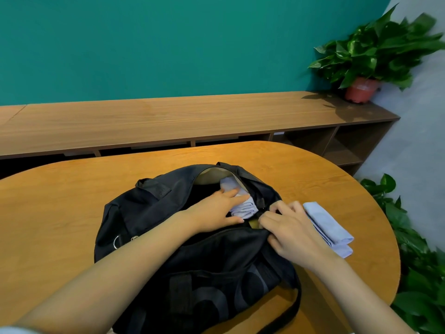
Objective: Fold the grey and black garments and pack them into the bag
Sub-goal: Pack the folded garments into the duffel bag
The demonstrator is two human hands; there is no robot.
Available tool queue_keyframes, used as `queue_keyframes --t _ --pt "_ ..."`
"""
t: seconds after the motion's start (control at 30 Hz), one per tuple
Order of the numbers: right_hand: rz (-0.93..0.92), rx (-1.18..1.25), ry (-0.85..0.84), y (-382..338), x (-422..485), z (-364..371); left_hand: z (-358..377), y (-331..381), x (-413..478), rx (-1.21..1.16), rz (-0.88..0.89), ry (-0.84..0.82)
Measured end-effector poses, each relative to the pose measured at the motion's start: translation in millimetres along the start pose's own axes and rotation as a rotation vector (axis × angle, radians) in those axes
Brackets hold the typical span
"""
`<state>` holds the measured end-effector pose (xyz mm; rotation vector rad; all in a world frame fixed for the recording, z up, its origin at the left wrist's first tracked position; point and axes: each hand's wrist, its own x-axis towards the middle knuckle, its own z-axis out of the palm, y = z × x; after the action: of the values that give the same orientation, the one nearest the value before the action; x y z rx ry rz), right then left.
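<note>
A black duffel bag point(149, 213) lies on the wooden table point(60, 225) with its top zip open. A folded pale grey garment point(243, 208) sits inside the opening. My left hand point(216, 210) reaches into the bag and presses flat fingers on that garment. My right hand point(293, 232) grips the bag's right end near the zip, fingers curled on the black fabric. A second folded pale grey garment point(330, 225) lies on the table just right of my right hand. No black garment can be told apart from the bag's dark inside.
A long wooden shelf unit point(168, 121) runs behind the table along the teal wall. A potted plant point(366, 56) stands on its right end. More leafy plants point(421, 273) crowd the floor off the table's right edge. The bag's strap point(289, 312) trails toward me.
</note>
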<state>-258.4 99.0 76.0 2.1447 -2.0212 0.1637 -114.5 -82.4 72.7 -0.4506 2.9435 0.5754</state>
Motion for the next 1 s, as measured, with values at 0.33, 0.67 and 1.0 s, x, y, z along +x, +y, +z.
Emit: queue_keyframes --t 0.33,0.67,1.0 --pt "-0.016 -0.04 0.079 1.0 3.9 -2.5 -7.0 9.3 25.0 0.326 -0.065 -0.027" --pt "0.177 0.464 -0.072 -43.4 69.4 -13.8 -74.7 -22.3 30.7 0.392 -0.007 0.319" --pt "0.393 0.191 -0.439 -46.8 124.4 52.7 -102.0 -17.3 46.4 0.339 0.063 0.719"
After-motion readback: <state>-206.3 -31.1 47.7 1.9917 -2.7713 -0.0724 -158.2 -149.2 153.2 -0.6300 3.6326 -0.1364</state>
